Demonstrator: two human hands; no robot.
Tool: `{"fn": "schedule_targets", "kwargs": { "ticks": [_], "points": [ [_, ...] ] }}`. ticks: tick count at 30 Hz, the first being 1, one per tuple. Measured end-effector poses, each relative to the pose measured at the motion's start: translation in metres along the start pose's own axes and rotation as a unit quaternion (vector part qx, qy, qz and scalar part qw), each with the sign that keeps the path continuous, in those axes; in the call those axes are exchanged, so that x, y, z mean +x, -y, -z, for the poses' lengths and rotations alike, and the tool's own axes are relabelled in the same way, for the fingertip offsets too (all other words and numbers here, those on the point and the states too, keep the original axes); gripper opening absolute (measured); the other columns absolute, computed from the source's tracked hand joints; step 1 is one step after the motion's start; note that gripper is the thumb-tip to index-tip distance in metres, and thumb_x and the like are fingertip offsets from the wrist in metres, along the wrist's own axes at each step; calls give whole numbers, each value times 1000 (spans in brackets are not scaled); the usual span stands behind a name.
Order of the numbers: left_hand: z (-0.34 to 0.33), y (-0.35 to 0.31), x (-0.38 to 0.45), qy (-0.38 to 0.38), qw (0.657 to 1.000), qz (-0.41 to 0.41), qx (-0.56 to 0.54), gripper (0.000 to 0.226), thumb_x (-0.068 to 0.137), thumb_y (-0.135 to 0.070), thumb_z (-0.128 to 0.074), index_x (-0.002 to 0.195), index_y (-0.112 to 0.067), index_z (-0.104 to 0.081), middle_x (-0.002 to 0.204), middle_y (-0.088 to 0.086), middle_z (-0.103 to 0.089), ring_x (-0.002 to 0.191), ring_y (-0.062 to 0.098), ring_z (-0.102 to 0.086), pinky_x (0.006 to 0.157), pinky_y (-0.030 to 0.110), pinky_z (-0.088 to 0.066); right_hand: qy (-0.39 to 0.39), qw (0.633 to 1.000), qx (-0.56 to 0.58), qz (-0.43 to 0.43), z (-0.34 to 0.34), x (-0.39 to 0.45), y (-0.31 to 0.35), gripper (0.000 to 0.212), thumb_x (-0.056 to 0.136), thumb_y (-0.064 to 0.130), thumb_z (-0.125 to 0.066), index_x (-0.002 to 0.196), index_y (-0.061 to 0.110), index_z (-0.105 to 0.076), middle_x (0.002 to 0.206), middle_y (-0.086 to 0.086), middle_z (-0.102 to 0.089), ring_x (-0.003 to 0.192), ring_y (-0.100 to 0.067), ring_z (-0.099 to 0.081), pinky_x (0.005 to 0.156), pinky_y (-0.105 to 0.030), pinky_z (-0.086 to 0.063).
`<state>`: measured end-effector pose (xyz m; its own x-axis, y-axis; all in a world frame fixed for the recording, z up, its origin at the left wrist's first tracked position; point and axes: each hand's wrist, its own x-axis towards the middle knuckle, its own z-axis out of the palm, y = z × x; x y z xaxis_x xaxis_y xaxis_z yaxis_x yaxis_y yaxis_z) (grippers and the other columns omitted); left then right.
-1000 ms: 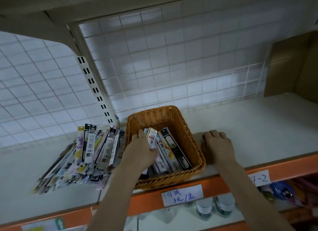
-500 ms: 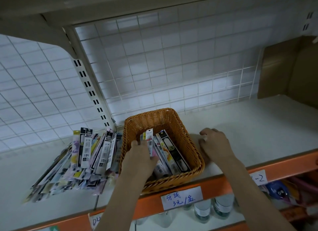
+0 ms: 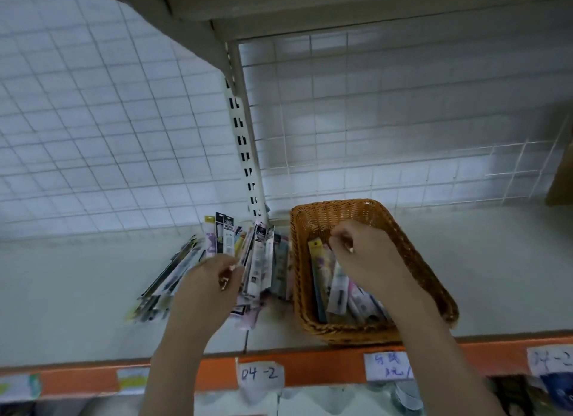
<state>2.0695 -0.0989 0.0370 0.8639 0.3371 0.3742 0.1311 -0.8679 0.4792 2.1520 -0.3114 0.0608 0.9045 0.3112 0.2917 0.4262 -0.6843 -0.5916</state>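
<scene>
A woven brown basket (image 3: 412, 254) stands on the white shelf and holds several long flat toothbrush packets (image 3: 338, 291) lying on end. To its left a loose pile of the same packets (image 3: 263, 257) fans out on the shelf. My left hand (image 3: 207, 291) is at the pile's near edge, thumb and fingers curled on some of its packets. My right hand (image 3: 366, 257) is inside the basket above the packets with its fingers curled; what they hold is hidden. The view is blurred.
The shelf (image 3: 77, 291) has an orange front rail with paper labels (image 3: 259, 374). A white wire grid (image 3: 403, 121) and a slotted upright (image 3: 245, 155) back it. Another shelf hangs close overhead. A brown cardboard box (image 3: 561, 180) is at the far right.
My left hand left the basket and went left to the pile. My right hand moved from the shelf beside the basket into it. The camera swung left.
</scene>
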Motion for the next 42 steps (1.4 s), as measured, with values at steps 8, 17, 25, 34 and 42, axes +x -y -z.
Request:
{"fn": "schedule_targets", "kwargs": {
  "ticks": [8,17,25,34,42],
  "points": [
    [56,95,6,-82,990,117,11,19,90,-24,-58,101,-12,-66,74,-1,-60,68,25,-61,68,28,-43,63,996,-50,25,-66,30,73,23,95,23,-46,107,11,-61,104,-5,-64,93,-21,-61,83,-41,-53],
    [64,129,40,32,985,160,50,62,85,-61,-45,126,-15,-53,117,4,-62,110,22,-56,87,31,-42,91,991,-78,-60,-120,44,85,33,95,12,-44,127,4,-44,122,-15,-50,114,-29,-48,91,-34,-42],
    [23,68,96,223,970,56,81,61,78,-75,-40,76,-15,-47,71,-3,-49,77,18,-57,74,27,-47,71,988,-96,-95,-127,44,74,34,97,22,-41,127,6,-45,125,-15,-47,119,-29,-44,98,-34,-38],
    [-1,69,119,319,936,32,146,50,84,-43,-55,112,-2,-59,111,12,-63,104,25,-61,85,33,-51,71,987,-89,-115,-133,48,72,35,96,20,-41,130,9,-44,130,-15,-45,122,-30,-42,103,-37,-39],
    [3,89,129,341,935,66,67,33,75,-30,-63,62,-13,-37,60,-1,-36,50,13,-36,46,22,-30,92,977,-101,-163,-149,62,82,59,93,53,-42,125,4,-43,118,-15,-56,116,-32,-49,93,-38,-45]
  ]
}}
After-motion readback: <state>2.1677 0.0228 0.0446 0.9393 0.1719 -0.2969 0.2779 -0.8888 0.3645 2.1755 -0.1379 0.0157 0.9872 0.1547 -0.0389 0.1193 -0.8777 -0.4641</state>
